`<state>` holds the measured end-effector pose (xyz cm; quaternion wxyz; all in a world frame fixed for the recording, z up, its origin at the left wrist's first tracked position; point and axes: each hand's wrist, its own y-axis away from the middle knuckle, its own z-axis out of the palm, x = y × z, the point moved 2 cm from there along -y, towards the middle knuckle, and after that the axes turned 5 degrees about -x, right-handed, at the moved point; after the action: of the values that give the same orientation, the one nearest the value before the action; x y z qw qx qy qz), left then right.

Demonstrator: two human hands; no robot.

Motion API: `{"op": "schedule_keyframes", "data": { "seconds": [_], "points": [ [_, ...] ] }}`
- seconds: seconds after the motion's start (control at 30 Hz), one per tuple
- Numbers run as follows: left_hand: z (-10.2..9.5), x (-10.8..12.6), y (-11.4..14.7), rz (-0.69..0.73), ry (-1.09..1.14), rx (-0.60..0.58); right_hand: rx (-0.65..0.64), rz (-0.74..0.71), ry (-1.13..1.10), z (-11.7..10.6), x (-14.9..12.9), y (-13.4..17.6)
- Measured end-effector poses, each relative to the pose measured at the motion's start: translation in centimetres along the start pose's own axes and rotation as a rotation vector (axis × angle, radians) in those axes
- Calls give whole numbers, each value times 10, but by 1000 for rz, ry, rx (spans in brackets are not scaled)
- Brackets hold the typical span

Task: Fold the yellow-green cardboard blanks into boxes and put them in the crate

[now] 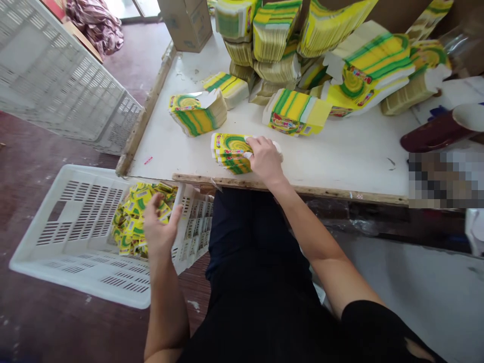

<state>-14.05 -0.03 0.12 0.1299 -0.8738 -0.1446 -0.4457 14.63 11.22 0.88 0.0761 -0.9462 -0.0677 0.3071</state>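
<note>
The right hand (pixel 266 161) reaches over the near edge of the worktop (pixel 340 161), its grip closed on the right end of a small carton stack (pixel 230 151), yellow and green, that lies just inside that edge, left of the edge's middle. Finger and thumb pinch the stack from above, while its printed left end shows free of the hand.

The left hand (pixel 161 227) hangs past the near left corner of the worktop, over a white crate (pixel 91 267) on the floor. Its grip is loose, fingers and thumb spread well apart; the hand looks bare of any load, though blur makes it hard to say whether it touches the yellow packets (pixel 132 222) heaped at the crate's worktop end.

Beyond the held stack, towards the left edge, stands a leaning bundle (pixel 200 118) of similar cartons, with a striped bundle (pixel 227 89) just behind it. Another bundle (pixel 295 111) lies nearer the middle. Taller piles (pixel 276 30) crowd the far edge. A brown cardboard box (pixel 187 25) stands at the far left corner, and a dark red cylinder (pixel 427 136) lies near the right edge
</note>
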Motion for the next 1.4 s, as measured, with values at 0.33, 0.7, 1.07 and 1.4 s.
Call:
{"op": "schedule_keyframes", "data": {
  "seconds": [0.33,0.7,1.07,1.4],
  "points": [
    [89,39,31,14,590,-502,13,-64,-323,-3,-29,43],
    [88,65,26,-34,1009,-156,-444,-42,-1077,35,-71,118],
    [100,60,52,-29,867,-38,-395,119,-1325,32,-60,113],
    [100,54,48,-50,718,-43,-243,195,-1233,33,-38,104]
  ]
}}
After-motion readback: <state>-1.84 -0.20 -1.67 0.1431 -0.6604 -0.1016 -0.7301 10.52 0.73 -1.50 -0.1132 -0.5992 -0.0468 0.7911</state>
